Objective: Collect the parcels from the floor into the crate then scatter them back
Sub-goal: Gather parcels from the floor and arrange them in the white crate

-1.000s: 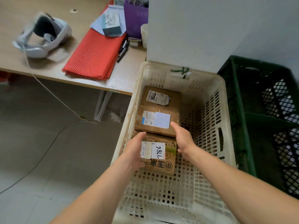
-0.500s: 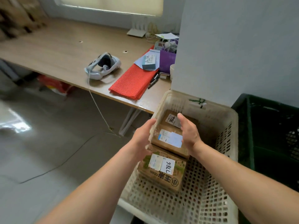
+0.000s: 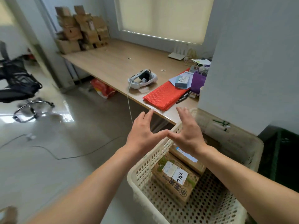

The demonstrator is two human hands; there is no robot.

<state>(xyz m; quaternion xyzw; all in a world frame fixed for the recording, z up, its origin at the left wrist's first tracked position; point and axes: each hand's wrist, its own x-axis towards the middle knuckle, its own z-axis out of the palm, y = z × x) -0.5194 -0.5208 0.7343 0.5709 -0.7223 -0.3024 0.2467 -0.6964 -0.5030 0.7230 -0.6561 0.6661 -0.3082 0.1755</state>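
Note:
A cream perforated crate stands on the floor at the lower right. Inside it lies a cardboard parcel with a white label reading 786, and behind it a second parcel with a blue and white label, partly hidden by my right wrist. My left hand and my right hand are raised above the crate's left rim, fingers straight and spread, thumbs touching tip to tip. Neither hand holds anything.
A wooden desk runs along the wall, bearing a white headset, a red mesh mat and stacked cardboard boxes. A dark green crate stands to the right. A cable crosses the floor; an office chair is at left.
Both hands have left the parcels in the crate and risen above its left rim, fingers now spread. The view has tilted up and leftward, showing more desk and floor.

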